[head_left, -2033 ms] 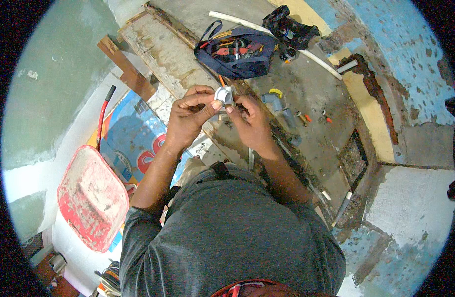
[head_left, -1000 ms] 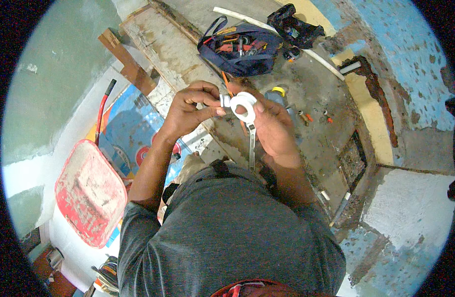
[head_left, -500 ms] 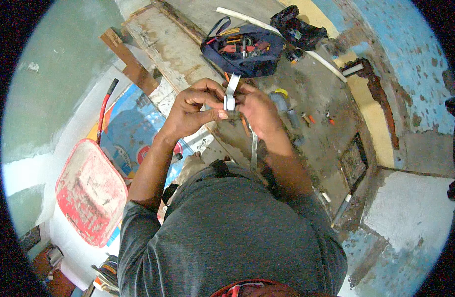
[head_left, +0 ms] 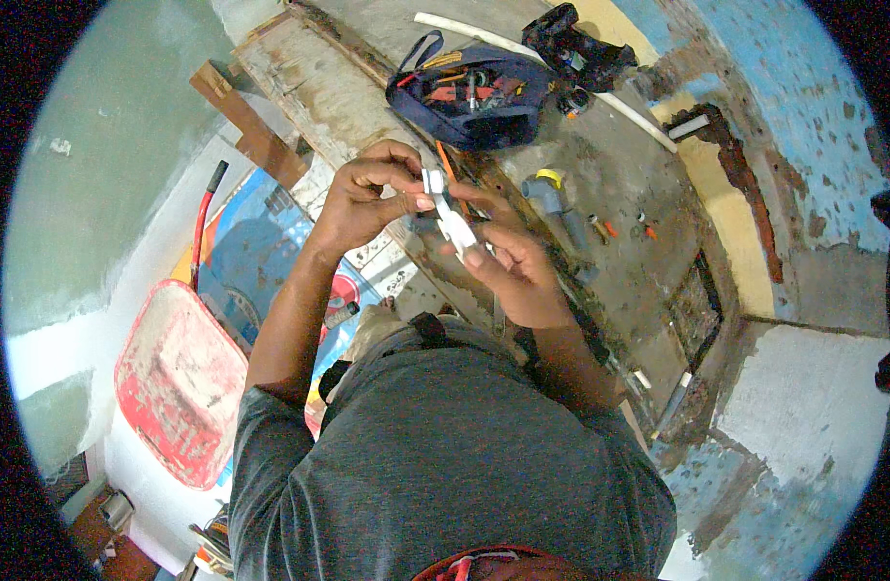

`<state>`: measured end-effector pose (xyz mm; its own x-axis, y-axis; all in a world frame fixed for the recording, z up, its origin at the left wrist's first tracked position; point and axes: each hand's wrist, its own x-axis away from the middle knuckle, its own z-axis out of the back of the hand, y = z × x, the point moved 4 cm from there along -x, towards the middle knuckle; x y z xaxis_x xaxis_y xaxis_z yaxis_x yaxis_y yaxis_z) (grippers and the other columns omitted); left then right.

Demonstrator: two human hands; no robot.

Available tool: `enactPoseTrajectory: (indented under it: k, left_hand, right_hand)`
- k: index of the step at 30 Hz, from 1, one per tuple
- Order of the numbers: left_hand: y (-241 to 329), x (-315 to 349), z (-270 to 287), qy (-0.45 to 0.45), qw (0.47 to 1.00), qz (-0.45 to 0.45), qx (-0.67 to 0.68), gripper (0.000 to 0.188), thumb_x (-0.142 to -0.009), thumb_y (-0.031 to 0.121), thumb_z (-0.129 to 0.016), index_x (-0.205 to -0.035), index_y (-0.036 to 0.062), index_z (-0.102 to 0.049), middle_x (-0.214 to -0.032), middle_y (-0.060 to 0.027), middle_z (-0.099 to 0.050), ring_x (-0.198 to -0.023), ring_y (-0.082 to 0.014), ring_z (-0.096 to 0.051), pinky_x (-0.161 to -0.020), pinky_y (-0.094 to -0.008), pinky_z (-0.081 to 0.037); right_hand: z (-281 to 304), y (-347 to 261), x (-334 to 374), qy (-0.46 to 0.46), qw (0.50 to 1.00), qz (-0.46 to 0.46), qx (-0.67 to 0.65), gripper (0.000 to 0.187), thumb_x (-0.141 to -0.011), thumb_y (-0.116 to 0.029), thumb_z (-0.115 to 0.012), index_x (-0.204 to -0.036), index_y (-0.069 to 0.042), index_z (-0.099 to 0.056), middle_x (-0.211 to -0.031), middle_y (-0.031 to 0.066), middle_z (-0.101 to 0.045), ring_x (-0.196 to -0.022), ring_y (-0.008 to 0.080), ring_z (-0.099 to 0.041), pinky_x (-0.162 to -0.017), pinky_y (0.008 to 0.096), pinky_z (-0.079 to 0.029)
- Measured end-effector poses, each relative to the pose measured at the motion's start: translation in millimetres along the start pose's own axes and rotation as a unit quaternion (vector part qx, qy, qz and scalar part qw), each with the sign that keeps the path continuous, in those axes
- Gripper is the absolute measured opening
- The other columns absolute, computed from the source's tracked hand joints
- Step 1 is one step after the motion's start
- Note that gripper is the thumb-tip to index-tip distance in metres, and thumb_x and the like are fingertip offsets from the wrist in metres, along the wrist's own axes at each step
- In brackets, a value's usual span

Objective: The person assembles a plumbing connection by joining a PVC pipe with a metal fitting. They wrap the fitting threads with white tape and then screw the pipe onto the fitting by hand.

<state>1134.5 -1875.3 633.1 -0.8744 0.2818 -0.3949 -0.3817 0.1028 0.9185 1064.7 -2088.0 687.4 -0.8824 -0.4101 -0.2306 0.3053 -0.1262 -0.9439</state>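
My left hand is closed, thumb and forefinger pinching a small piece with white tape around it. What lies under the tape is hidden, so I cannot tell its kind. From that piece a band of white tape runs down and right to my right hand. The right thumb and fingers are closed on its lower end; whether a spool sits in them I cannot make out. Both hands are close together in front of my body, above a wooden plank.
Ahead lies a dark blue tool bag with several tools, beside a black plastic bag and a long white pipe. A grey pipe fitting rests on the floor to the right. At left stands a red, dirt-caked pan.
The tape band pointed upward from the left hand's piece; now it slants down to the right. My right hand has moved lower, and the taped piece slightly up and left.
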Motion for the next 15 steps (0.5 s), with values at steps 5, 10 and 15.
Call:
enactPoseTrajectory:
  k: [5, 10, 15]
  left_hand:
    - [9, 0, -8, -0.060, 0.997, -0.013, -0.054, 0.016, -0.079, 0.007, -0.090, -0.093, 0.0080, -0.082, -0.103, -0.0048, -0.069, -0.098, -0.0188, -0.064, -0.087, -0.0327, -0.050]
    - [17, 0, -18, -0.094, 0.995, -0.011, -0.011, 0.017, -0.076, 0.006, -0.092, -0.089, 0.0083, -0.080, -0.105, -0.0059, -0.069, -0.103, -0.0210, -0.065, -0.091, -0.0354, -0.050]
    - [19, 0, -14, -0.055, 0.998, -0.026, 0.023, 0.016, -0.078, 0.004, -0.091, -0.091, 0.0072, -0.081, -0.105, -0.0046, -0.068, -0.101, -0.0181, -0.065, -0.090, -0.0330, -0.050]
  right_hand:
    - [14, -7, -25, 0.039, 0.952, -0.053, -0.299, 0.050, -0.105, -0.034, -0.059, -0.137, 0.004, -0.064, -0.138, 0.0195, -0.066, -0.129, 0.0290, -0.062, -0.117, 0.0423, -0.040]
    - [28, 29, -63, 0.049, 0.914, -0.059, -0.399, 0.040, -0.106, -0.029, -0.056, -0.131, 0.001, -0.068, -0.130, 0.0167, -0.070, -0.122, 0.0279, -0.066, -0.108, 0.0451, -0.048]
    - [4, 72, -53, 0.029, 0.946, -0.166, -0.278, 0.034, -0.099, -0.018, -0.060, -0.127, 0.000, -0.069, -0.120, 0.0100, -0.072, -0.113, 0.0203, -0.068, -0.098, 0.0379, -0.053]
